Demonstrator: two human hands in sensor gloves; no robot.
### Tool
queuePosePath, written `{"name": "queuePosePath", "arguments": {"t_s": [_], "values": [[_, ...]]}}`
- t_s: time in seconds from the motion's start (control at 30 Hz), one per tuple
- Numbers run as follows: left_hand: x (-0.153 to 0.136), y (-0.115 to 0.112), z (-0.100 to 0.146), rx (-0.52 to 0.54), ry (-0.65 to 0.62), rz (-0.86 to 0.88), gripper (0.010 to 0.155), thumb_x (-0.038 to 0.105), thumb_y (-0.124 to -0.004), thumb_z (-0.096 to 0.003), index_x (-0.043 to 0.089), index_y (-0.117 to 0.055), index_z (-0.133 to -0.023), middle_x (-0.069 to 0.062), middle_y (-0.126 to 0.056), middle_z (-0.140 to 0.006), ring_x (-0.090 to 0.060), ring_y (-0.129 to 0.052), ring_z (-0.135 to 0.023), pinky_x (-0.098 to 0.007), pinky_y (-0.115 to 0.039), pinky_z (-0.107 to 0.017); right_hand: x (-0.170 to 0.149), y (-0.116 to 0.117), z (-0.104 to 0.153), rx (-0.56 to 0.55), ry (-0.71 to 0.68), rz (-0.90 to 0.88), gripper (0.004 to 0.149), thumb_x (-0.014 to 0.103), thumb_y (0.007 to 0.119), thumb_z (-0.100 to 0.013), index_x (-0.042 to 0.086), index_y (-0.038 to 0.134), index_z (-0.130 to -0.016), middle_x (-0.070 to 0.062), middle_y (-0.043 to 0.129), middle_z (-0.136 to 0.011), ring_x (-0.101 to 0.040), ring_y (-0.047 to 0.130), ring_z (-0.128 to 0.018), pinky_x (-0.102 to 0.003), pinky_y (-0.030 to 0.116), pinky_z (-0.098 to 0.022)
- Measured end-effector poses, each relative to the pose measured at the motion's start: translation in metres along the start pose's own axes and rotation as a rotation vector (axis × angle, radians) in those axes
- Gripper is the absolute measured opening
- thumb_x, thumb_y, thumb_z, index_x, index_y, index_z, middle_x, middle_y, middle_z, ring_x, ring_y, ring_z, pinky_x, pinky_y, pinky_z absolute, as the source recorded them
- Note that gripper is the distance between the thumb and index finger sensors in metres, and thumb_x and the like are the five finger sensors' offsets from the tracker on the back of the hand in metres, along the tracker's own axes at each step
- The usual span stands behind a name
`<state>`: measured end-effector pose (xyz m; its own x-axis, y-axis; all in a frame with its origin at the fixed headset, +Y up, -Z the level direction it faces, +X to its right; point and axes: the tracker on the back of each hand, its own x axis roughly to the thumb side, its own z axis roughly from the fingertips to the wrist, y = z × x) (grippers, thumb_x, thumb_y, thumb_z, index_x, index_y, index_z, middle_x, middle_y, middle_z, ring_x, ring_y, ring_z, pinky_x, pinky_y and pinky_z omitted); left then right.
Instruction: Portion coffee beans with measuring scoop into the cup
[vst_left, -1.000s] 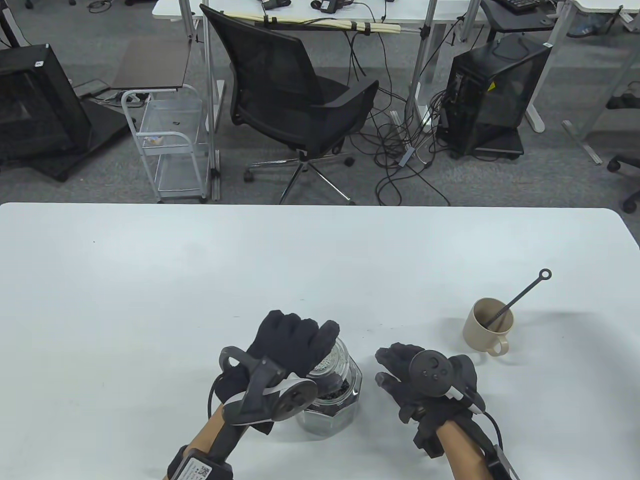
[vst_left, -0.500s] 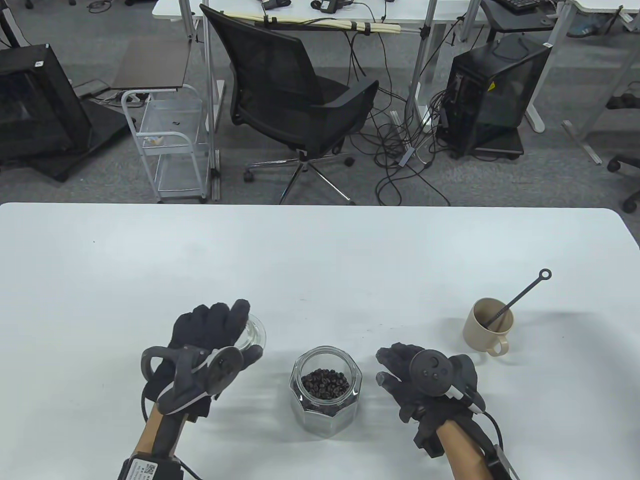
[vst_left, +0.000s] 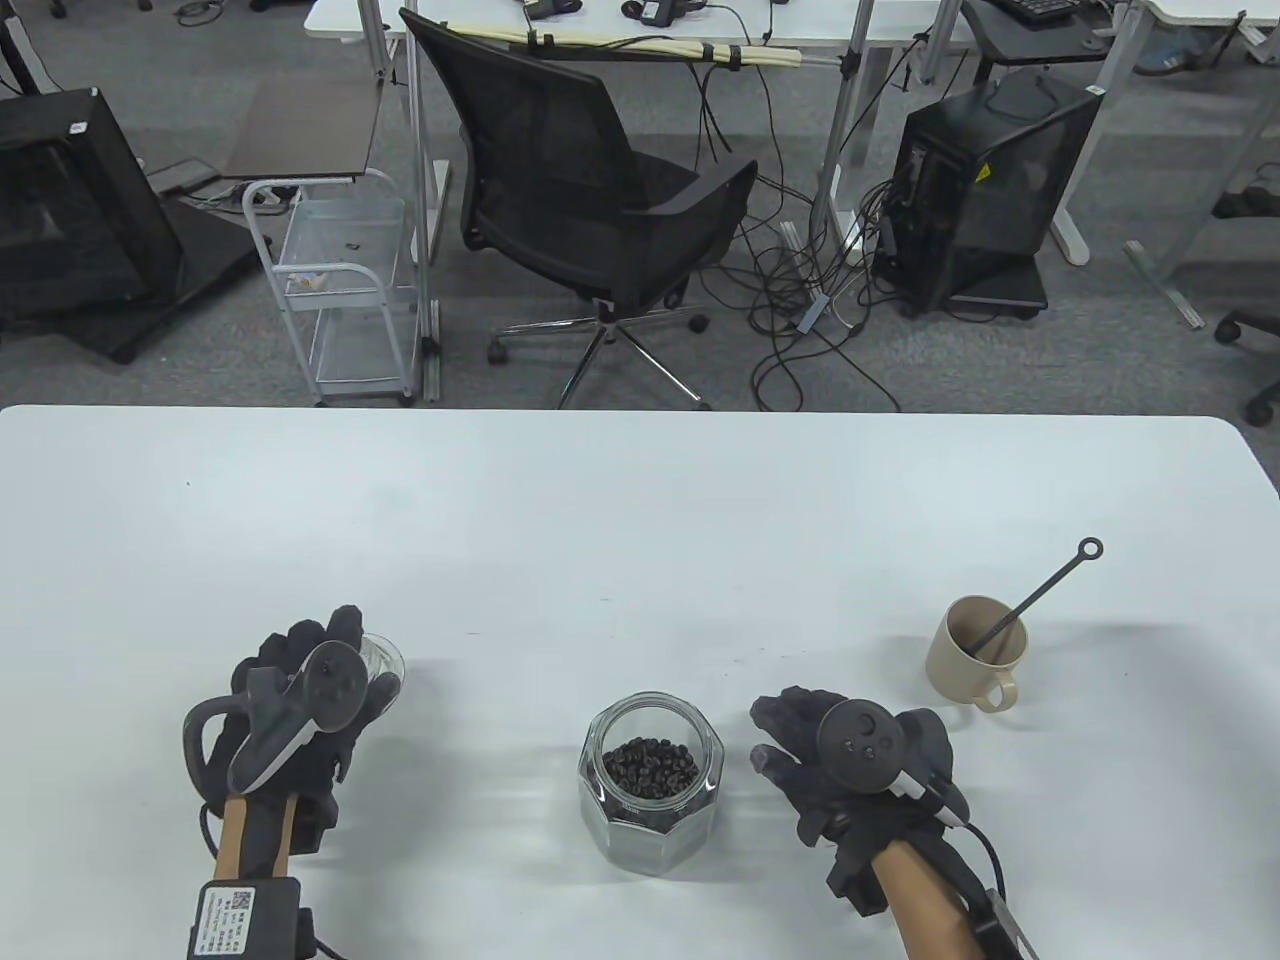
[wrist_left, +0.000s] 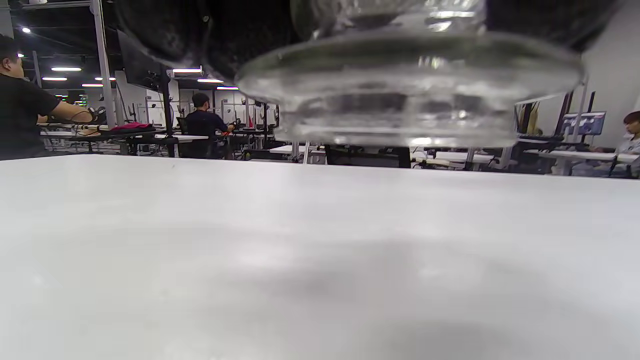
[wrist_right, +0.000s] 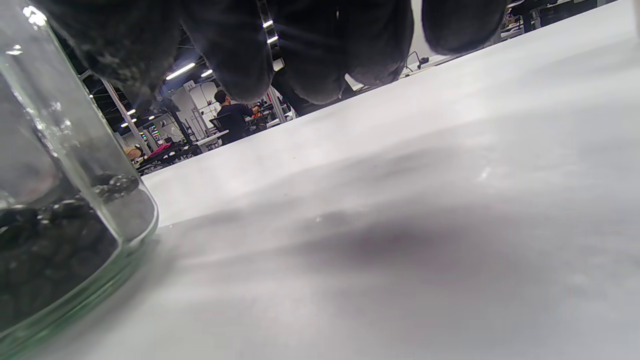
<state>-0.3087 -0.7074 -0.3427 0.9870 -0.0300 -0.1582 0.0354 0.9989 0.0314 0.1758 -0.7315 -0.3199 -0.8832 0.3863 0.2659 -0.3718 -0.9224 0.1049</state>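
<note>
- Table view: white table (vst_left: 640, 520) under both hands.
- Between the hands, open glass jar (vst_left: 651, 778), lid off, coffee beans (vst_left: 650, 765) in the lower part; just left of the right hand (vst_left: 850, 770).
- Beyond and right of the right hand, beige cup (vst_left: 975, 652), holding only the measuring scoop (vst_left: 1040, 590); handle leaning up and away to the right, ring end farthest out.
- Nearer the right hand than the left; likely the right hand's reach.
- Right hand resting by the jar, fingers loosely relaxed, holding nothing.
- Left hand (vst_left: 300, 720), well left of the jar, fingers curled round the glass lid (vst_left: 383, 663), just above the table in the left wrist view.
</note>
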Motion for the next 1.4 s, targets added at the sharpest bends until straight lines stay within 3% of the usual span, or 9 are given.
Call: {"name": "queuePosePath", "arguments": {"t_s": [0.43, 0.9, 1.03, 1.17, 1.4], "values": [[-0.002, -0.03, -0.011, -0.17, 0.023, -0.087, 0.081, 0.069, -0.062, -0.0456, 0.035, -0.035, -0.114, -0.007, -0.055, -0.118, -0.025, -0.079, -0.091, -0.059, -0.059, -0.081, 0.0, 0.0, 0.0, -0.009, -0.005, -0.006, 0.061, 0.053, 0.076, -0.049, 0.026, 0.076, -0.103, -0.022, 0.075, -0.11, -0.046, 0.07, -0.099, -0.064, 0.06, -0.066], [-0.001, -0.038, -0.013, -0.191, 0.032, -0.136, 0.081, 0.069, -0.062, -0.0453, 0.036, -0.033, -0.114, -0.006, -0.053, -0.119, -0.024, -0.078, -0.093, -0.06, -0.058, -0.082, -0.001, -0.001, 0.001, -0.011, -0.007, -0.011, 0.061, 0.053, 0.076, -0.049, 0.026, 0.076, -0.103, -0.022, 0.075, -0.11, -0.046, 0.07, -0.099, -0.064, 0.06, -0.066], [-0.001, -0.028, -0.009, -0.142, 0.032, -0.126, 0.086, 0.074, -0.059, -0.043, 0.036, -0.033, -0.115, -0.005, -0.048, -0.123, -0.027, -0.074, -0.105, -0.063, -0.056, -0.082, -0.003, -0.005, 0.002, -0.031, -0.005, -0.022, 0.061, 0.054, 0.076, -0.049, 0.026, 0.076, -0.103, -0.022, 0.075, -0.11, -0.046, 0.069, -0.099, -0.064, 0.06, -0.066], [0.009, -0.004, 0.002, -0.025, -0.028, -0.064, 0.084, 0.074, -0.057, -0.0443, 0.036, -0.034, -0.116, -0.005, -0.048, -0.124, -0.028, -0.072, -0.108, -0.063, -0.057, -0.081, -0.006, -0.019, 0.007, -0.097, 0.014, -0.041, 0.061, 0.054, 0.075, -0.049, 0.026, 0.075, -0.103, -0.022, 0.076, -0.109, -0.046, 0.072, -0.097, -0.062, 0.062, -0.064], [0.066, 0.028, 0.037, 0.266, -0.27, 0.17, 0.078, 0.073, -0.055, -0.0491, 0.034, -0.04, -0.115, 0.0, -0.06, -0.119, -0.025, -0.083, -0.097, -0.058, -0.065, -0.077, -0.026, -0.069, 0.037, -0.461, 0.158, 0.024, 0.061, 0.057, 0.075, -0.049, 0.023, 0.08, -0.099, -0.018, 0.093, -0.093, -0.041, 0.09, -0.078, -0.053, 0.076, -0.052]]}}
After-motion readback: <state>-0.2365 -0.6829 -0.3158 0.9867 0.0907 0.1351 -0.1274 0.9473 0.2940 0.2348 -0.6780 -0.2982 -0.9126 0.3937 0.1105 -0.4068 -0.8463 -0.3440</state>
